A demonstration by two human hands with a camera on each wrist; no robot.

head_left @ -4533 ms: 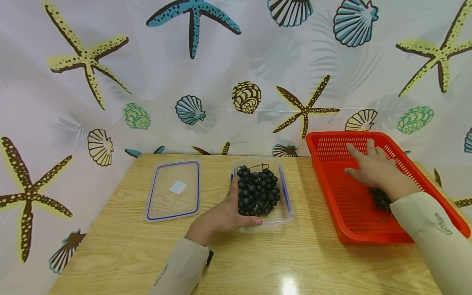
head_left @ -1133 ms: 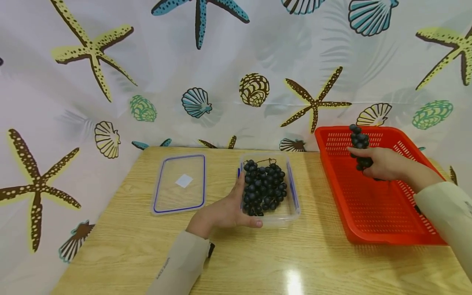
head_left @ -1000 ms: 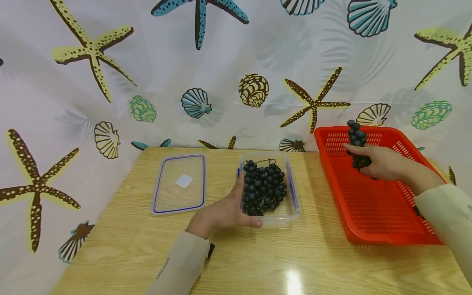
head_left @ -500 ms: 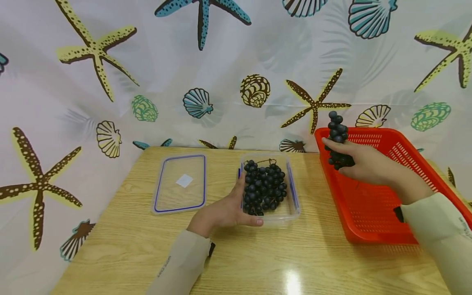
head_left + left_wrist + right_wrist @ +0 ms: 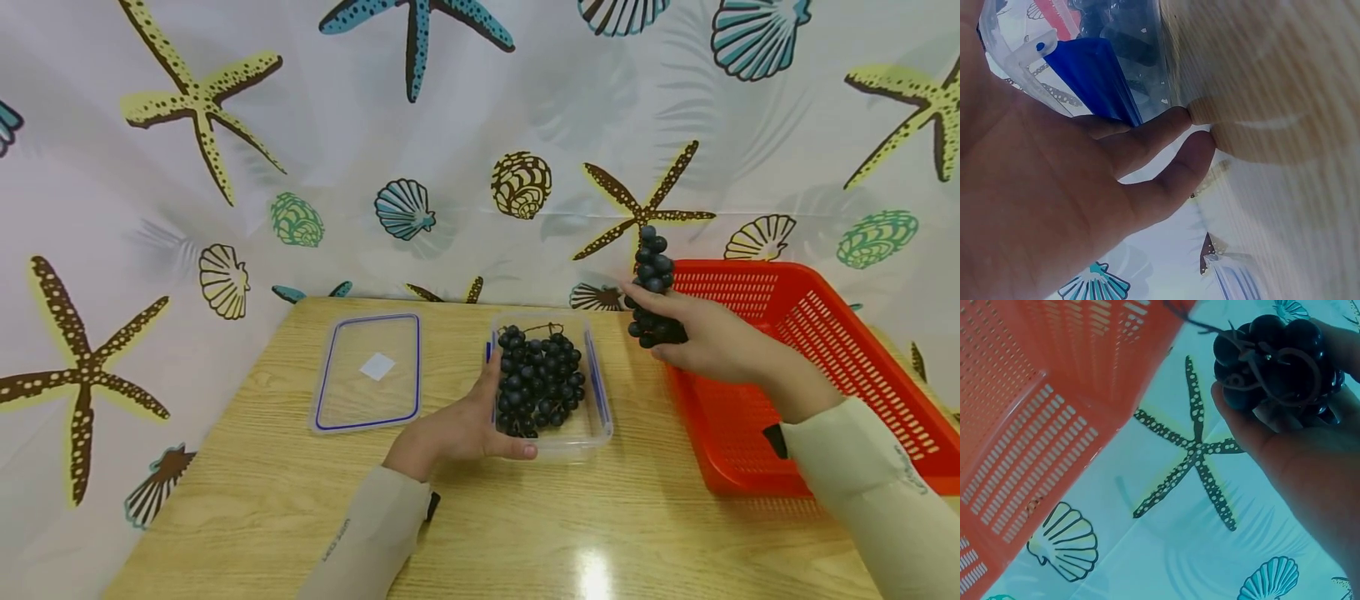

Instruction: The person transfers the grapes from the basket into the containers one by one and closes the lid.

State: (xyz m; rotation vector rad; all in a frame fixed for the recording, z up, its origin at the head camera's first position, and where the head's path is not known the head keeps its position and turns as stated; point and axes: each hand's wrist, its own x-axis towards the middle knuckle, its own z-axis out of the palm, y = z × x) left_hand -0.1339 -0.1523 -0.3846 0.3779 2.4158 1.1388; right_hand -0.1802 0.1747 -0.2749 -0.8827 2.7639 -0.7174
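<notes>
In the head view my right hand (image 5: pixel 720 340) grips a bunch of dark grapes (image 5: pixel 654 271), held up above the left rim of the red basket. Seen from the right wrist, a thin brown stem (image 5: pixel 1197 324) sticks out of that bunch. A clear plastic container (image 5: pixel 600 417) stands mid-table with dark grapes (image 5: pixel 536 377) filling much of it. My left hand (image 5: pixel 463 429) rests at its near left corner, thumb along the front edge and fingers spread on the left side. In the left wrist view, fairly straight fingers touch the tabletop near the container's blue clasp (image 5: pixel 1094 75).
A red perforated basket (image 5: pixel 738 475) stands on the right, partly hidden by my right arm. On the left a clear lid (image 5: pixel 367 400) with a blue seal lies flat on the wooden table (image 5: pixel 247 500). A patterned sheet (image 5: pixel 450 108) hangs behind.
My right hand reached into the red basket, took hold of the bunch of grapes, lifted it and carried it left to the basket's rim. My left hand stays at the container.
</notes>
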